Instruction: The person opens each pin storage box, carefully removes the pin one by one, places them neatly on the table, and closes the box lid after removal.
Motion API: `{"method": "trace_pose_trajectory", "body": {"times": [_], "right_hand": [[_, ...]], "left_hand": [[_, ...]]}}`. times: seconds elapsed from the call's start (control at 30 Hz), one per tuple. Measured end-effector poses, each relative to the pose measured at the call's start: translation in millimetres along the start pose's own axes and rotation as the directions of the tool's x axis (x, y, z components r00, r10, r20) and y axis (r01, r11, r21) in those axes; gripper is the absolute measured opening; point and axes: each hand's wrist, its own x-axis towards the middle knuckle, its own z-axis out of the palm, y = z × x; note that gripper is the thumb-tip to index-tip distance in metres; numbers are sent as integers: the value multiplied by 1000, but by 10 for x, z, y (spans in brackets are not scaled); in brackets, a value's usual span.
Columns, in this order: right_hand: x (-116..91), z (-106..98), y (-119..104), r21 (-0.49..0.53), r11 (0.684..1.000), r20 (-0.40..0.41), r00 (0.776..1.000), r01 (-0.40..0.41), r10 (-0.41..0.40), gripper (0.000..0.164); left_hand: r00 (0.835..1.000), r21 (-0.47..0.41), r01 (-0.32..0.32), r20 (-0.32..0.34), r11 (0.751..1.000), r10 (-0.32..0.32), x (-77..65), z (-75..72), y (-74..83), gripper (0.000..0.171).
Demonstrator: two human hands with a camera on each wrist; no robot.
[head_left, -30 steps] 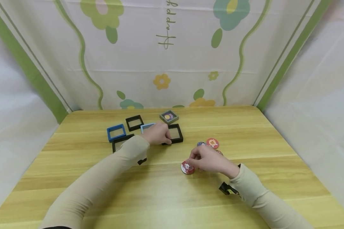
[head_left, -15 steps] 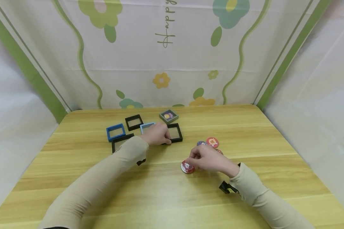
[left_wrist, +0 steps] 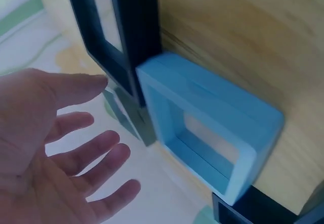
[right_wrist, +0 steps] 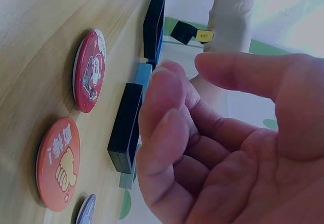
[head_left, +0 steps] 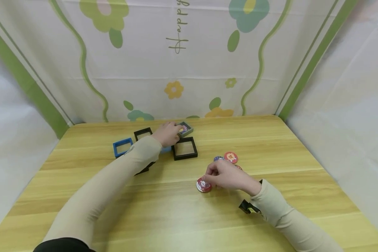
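My left hand (head_left: 167,134) is over the back of the table, its fingers at the grey-green square frame (head_left: 189,132) with a purple picture inside. In the left wrist view that hand's fingers are spread, with nothing between them. Beside it lie a light blue frame (left_wrist: 212,92) and a black frame (head_left: 186,157). My right hand (head_left: 228,174) hovers by a red round badge (head_left: 203,186) with a white figure. The right wrist view shows its fingers loosely bent, thumb apart, holding nothing. An orange-red badge (right_wrist: 58,168) and a blue badge (head_left: 218,158) lie behind it; another red badge is partly hidden.
Farther left are a dark blue frame (head_left: 115,149) and another black frame (head_left: 143,131). The left sleeve (head_left: 119,171) hides most of one more dark frame. A flowered cloth (head_left: 138,87) hangs behind the table's back edge, and white cloth flanks both sides.
My left hand has left the near side of the black frame and moved back to the grey-green frame. The right hand stays beside the red badge. The view has shifted slightly.
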Motion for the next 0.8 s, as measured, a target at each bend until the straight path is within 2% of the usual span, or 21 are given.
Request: {"method": "trace_pose_trajectory", "body": {"times": [0.17, 0.3, 0.47, 0.6, 0.67, 0.8], "right_hand": [[-14, -9, -14, 11, 1000, 0, 1000, -2, 2, 18], [-33, -21, -24, 17, 1000, -4, 1000, 0, 0, 17], [-36, -19, -40, 19, 1000, 5, 1000, 12, -12, 17], [-48, -18, -55, 15, 1000, 6, 1000, 11, -11, 16], [-53, -20, -65, 16, 1000, 5, 1000, 6, -7, 16], [-52, -28, -74, 22, 1000, 3, 1000, 1, -2, 16]], "left_hand": [[996, 12, 28, 83, 1000, -29, 41, 54, -80, 54], [994, 21, 28, 103, 999, -30, 67, 93, -110, 45], [996, 38, 34, 78, 999, -37, 103, 108, -102, 39], [999, 117, 2, 42, 993, -7, 157, 112, -92, 34], [1000, 179, -30, 12, 983, 28, 194, 119, -101, 30], [993, 307, -81, -58, 948, 103, 270, 135, -142, 14]]}}
